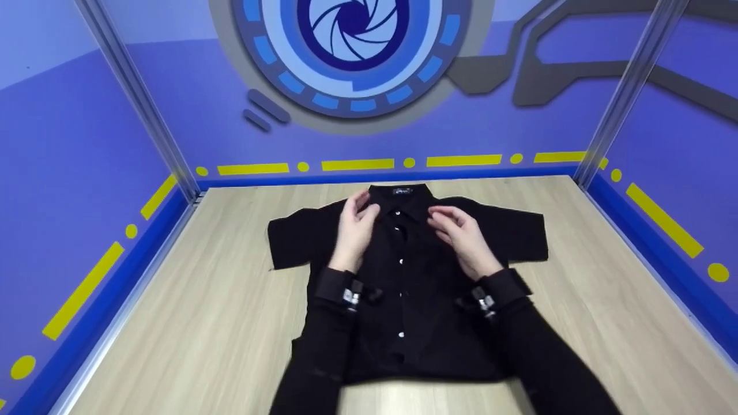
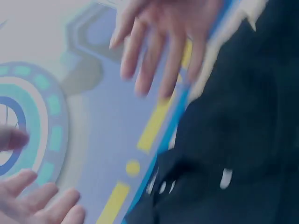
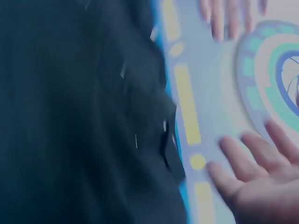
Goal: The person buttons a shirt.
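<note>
A black short-sleeved button-up shirt (image 1: 426,300) lies flat, front side up, its collar toward the back wall and its light buttons running down the middle. Over the shirt's left shoulder area, beside the collar, my left hand (image 1: 354,230) hovers with fingers extended and loosely bent. My right hand (image 1: 461,236) is on the collar's other side, fingers relaxed, nothing held. In the left wrist view the left hand (image 2: 35,203) shows at the lower left corner, apart from the shirt (image 2: 233,126). The right wrist view has the right hand (image 3: 266,177) with fingers spread, also apart from the cloth.
The shirt lies on a light wood-grain table (image 1: 219,323). Blue-purple panels with yellow dashes enclose it, including a back wall (image 1: 369,144) with a round emblem. Metal posts (image 1: 628,92) stand at the two back corners. Both wrists wear dark straps (image 1: 340,285) with small devices.
</note>
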`<state>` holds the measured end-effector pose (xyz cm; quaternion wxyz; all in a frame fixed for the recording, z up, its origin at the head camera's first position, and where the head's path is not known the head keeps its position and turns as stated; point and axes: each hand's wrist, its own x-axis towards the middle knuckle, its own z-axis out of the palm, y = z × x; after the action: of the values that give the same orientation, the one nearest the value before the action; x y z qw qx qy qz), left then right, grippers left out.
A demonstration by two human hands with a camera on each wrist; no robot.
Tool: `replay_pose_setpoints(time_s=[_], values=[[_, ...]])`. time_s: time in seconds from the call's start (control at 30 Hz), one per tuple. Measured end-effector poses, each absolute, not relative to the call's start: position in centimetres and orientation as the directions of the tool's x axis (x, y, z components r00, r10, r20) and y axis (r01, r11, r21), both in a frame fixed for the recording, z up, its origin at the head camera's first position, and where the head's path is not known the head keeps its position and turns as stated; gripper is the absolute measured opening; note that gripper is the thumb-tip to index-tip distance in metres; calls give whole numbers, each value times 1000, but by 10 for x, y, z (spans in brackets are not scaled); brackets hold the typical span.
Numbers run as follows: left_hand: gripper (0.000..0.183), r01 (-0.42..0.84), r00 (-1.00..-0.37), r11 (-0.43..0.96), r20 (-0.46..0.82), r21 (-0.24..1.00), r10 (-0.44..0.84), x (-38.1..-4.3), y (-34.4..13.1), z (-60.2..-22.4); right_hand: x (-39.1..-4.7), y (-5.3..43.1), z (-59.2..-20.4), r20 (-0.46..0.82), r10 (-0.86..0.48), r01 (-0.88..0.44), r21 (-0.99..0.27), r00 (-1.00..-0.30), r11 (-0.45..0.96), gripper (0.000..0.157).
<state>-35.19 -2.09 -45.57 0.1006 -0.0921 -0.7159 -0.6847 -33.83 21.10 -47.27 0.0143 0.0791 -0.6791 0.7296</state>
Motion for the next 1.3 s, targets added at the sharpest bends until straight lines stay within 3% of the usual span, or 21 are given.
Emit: replay_pose_setpoints(time_s=[0.07,0.17,0.33,0.47,0.57,0.63,0.73,0.83,1.03,1.17,1.3], values=[[41,269,-962,-12,268,963,-44,-352,-11,-464,-340,202,-479,69,-25,-59,-957,-997,-284,41],[34,207,-978,52,208,977,-9,-351,-3,-483,-340,196,-494,-71,16,60,-925,-997,-376,33],[32,11,-993,135,-6,991,121,-347,-2,-508,-335,192,-514,-238,48,222,-949,-970,-222,19],[31,-79,-983,182,-107,980,151,-342,-2,-511,-331,188,-511,-245,53,244,-969,-968,-20,22],[30,-77,-980,227,-116,971,164,-340,-1,-510,-330,183,-504,-204,51,210,-964,-978,163,25],[31,-68,-980,252,-112,965,163,-339,0,-510,-331,178,-500,-108,28,111,-941,-994,319,26],[31,-62,-984,275,-104,960,145,-339,1,-511,-337,167,-493,88,-66,-110,-822,-994,559,23],[32,-63,-985,279,-104,958,136,-339,1,-511,-347,159,-487,218,-182,-282,-650,-959,706,21],[29,-106,-981,227,-139,968,133,-340,3,-512,-365,156,-487,119,-311,-323,-553,-943,768,31],[28,-100,-984,240,-132,966,122,-339,4,-512,-370,157,-494,85,-238,-243,-575,-967,781,32],[27,-61,-988,317,-103,947,117,-335,4,-507,-369,159,-502,119,-83,-142,-695,-989,705,25]])
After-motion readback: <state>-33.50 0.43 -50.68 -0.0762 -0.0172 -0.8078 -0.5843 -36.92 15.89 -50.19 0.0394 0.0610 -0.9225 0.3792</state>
